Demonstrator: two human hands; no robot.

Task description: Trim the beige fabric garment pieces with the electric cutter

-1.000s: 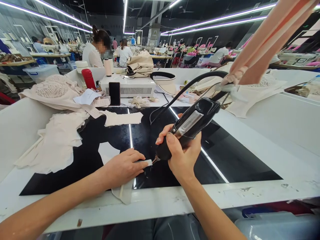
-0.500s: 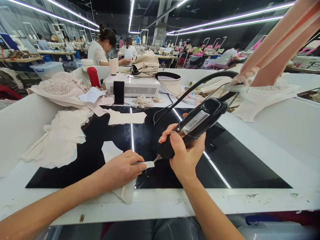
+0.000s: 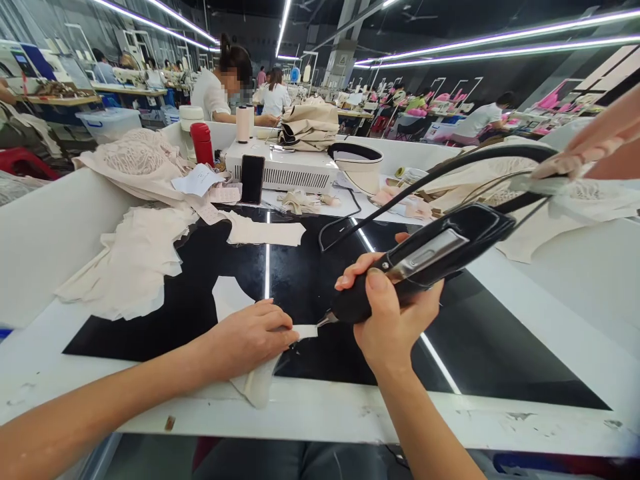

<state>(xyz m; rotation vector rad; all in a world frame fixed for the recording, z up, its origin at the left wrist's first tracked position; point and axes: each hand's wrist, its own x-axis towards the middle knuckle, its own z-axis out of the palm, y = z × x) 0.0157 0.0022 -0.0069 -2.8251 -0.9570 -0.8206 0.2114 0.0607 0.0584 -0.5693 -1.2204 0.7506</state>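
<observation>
Behind the white slotted metal box (image 3: 283,175), a large factory hall with a dark ceiling, lit by long white strip lights (image 3: 550,28) running into the distance. Far behind the box, a grey square pillar (image 3: 345,57). Left of it, pale wooden worktables (image 3: 60,100) and a clear plastic bin (image 3: 107,123). Beneath it, a white walled table (image 3: 45,227) with a glossy black inlaid top (image 3: 480,333).

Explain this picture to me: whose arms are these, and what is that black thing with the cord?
The camera sits on a person's head, looking down at their own bare arms. The left hand presses a pale fabric piece onto a glossy black worktop. The right hand grips a black corded tool, its metal tip at the fabric's edge. Left of it lies stacked pale fabric; a white box, a phone and a red bottle stand behind. Farther back, other people work.
</observation>
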